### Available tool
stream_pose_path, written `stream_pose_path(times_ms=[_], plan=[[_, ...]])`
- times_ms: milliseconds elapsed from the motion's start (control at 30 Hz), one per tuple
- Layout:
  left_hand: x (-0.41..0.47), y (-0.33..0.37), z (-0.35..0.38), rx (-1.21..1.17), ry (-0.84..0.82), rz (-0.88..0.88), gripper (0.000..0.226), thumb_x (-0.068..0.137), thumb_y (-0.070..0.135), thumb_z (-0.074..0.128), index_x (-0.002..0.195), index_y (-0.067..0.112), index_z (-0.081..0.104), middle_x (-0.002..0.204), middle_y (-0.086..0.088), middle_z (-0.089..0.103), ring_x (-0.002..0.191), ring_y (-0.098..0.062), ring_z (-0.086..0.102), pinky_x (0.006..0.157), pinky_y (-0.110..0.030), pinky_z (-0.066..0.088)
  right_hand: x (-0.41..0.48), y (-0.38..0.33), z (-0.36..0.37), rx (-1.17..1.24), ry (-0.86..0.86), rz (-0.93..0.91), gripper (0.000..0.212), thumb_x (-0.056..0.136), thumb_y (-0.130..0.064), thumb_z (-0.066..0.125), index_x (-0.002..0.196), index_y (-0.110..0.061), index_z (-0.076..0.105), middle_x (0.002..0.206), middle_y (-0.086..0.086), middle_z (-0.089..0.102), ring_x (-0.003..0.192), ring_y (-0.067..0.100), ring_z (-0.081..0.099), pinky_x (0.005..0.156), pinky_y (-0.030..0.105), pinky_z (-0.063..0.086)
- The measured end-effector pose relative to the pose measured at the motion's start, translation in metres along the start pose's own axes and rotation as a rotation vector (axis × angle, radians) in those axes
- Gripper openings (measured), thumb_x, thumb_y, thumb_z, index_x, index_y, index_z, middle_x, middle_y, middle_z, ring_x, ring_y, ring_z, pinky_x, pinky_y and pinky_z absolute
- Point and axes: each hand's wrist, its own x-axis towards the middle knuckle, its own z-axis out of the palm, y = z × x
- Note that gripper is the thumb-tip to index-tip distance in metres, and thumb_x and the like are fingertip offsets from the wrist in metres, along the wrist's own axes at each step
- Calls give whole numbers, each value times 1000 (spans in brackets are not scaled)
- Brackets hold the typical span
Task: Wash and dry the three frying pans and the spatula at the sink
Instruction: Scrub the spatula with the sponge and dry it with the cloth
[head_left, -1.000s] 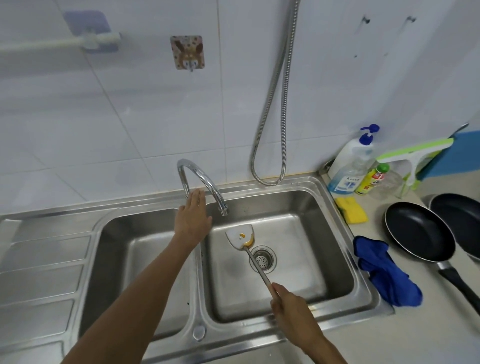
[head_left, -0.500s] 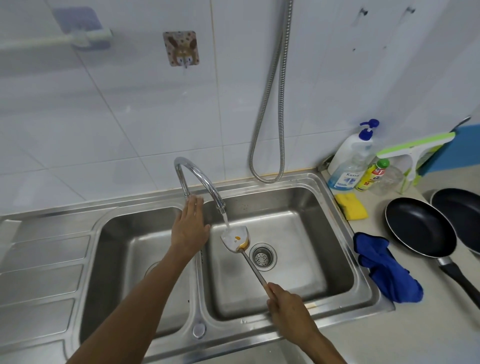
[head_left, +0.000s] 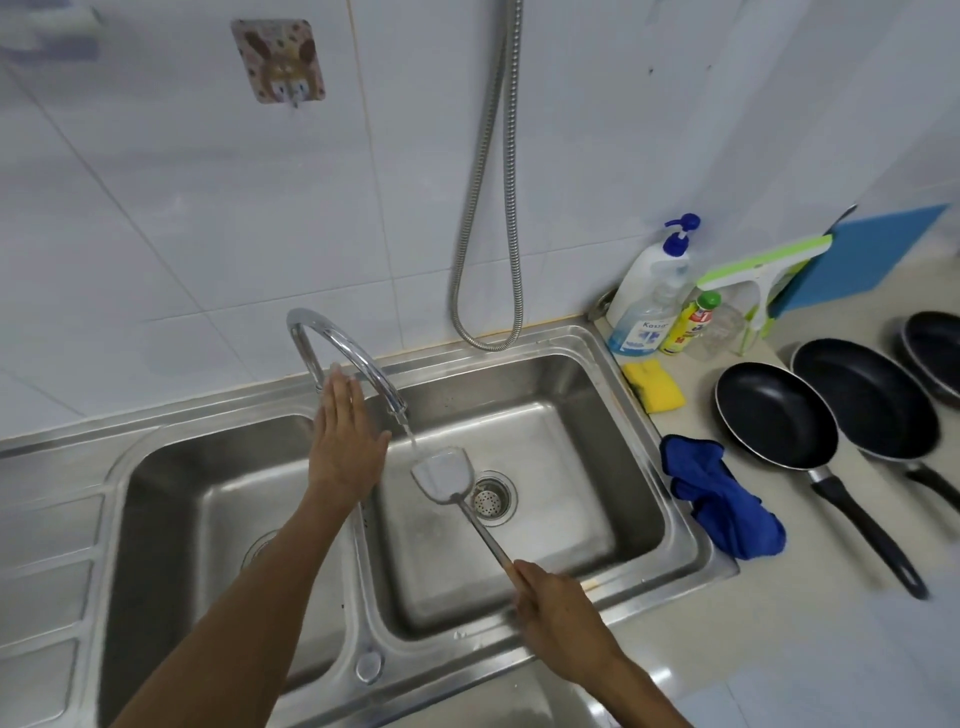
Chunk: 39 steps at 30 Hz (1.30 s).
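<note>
My right hand (head_left: 558, 618) grips the handle end of the metal spatula (head_left: 444, 475), whose blade is under the water running from the curved tap (head_left: 353, 358) over the right sink basin (head_left: 613, 467). My left hand (head_left: 345, 441) is flat with straight fingers, held at the tap's base beside the spout. Three black frying pans lie on the counter to the right: the nearest (head_left: 776, 415), a second (head_left: 865, 400) behind it, and a third (head_left: 935, 353) cut off by the frame edge.
A blue cloth (head_left: 719, 499) lies on the sink's right rim. A yellow sponge (head_left: 653, 387), a soap pump bottle (head_left: 649, 296), a small yellow bottle (head_left: 691, 325) and a green squeegee (head_left: 758, 270) stand at the back right. A metal hose (head_left: 488, 208) hangs on the wall.
Water started running from the tap. My right hand raised the spatula blade under the stream, and the yellow residue on the blade is gone. My left hand stayed by the tap.
</note>
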Motion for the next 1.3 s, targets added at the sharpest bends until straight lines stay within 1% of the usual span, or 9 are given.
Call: stream_pose_path(times_ms=[233, 400, 533, 633, 767, 967, 1100, 1200, 1300], plan=[[23, -1, -1, -25, -7, -17, 89, 90, 30, 70, 154, -10, 24, 161, -39, 15, 151, -51, 17, 119, -61, 31, -1, 11, -10, 14, 7, 37, 18, 99, -19, 44, 112, -22, 57, 90, -2, 71, 80, 16, 66, 75, 32, 54], [-46, 40, 10, -432, 18, -362, 74, 94, 30, 65, 153, 2, 29, 159, -26, 29, 146, -44, 32, 115, -57, 37, 15, 17, -19, 96, -42, 97, 17, 98, -22, 46, 106, -27, 60, 84, -1, 69, 74, 17, 63, 71, 34, 53], [-110, 110, 33, -624, -410, -590, 52, 102, 48, 51, 132, 7, 57, 132, -14, 64, 117, -30, 64, 100, -40, 52, 28, 10, -31, 366, -137, 206, 18, 100, -29, 50, 107, -32, 67, 82, 5, 72, 56, 11, 58, 49, 27, 46], [-115, 162, 21, -1135, -679, -770, 52, 104, 52, 44, 108, 6, 67, 95, -9, 79, 83, -22, 76, 74, -31, 56, 33, 9, -41, 424, -166, 187, 22, 102, -26, 47, 108, -31, 68, 80, -4, 70, 46, -2, 52, 45, 15, 38], [-96, 201, 28, -1288, -588, -919, 48, 101, 45, 56, 73, 7, 63, 60, -7, 64, 56, -19, 63, 58, -26, 49, 41, 15, -58, 308, -233, 119, 27, 97, -21, 44, 112, -30, 65, 93, -4, 74, 60, 5, 63, 52, 22, 50], [-73, 238, 38, -1323, -451, -1033, 27, 102, 15, 51, 86, -2, 65, 63, -12, 62, 56, -23, 60, 50, -26, 49, 70, 41, -107, 259, -308, 62, 22, 101, -30, 51, 118, -37, 62, 98, -4, 75, 72, 13, 73, 71, 32, 62], [-66, 256, 37, -1388, -392, -1095, 25, 106, 13, 47, 85, 3, 58, 55, -5, 56, 45, -17, 53, 45, -23, 43, 124, 88, -163, -78, -13, -2, 34, 101, -34, 52, 131, -20, 58, 120, 7, 68, 105, 24, 66, 91, 37, 54], [-68, 261, 38, -1369, -402, -1079, 28, 106, 15, 47, 84, 3, 59, 55, -5, 54, 42, -17, 48, 49, -27, 45, 175, 127, -213, -368, 360, 5, 44, 97, -33, 56, 134, -11, 51, 129, 22, 52, 110, 42, 52, 86, 46, 48], [-70, 265, 35, -1387, -396, -1073, 29, 107, 21, 48, 89, 3, 61, 55, -4, 54, 42, -16, 48, 50, -28, 47, 219, 159, -240, -472, 307, 162, 57, 96, -44, 55, 145, -20, 38, 141, 25, 38, 115, 45, 45, 93, 52, 44]])
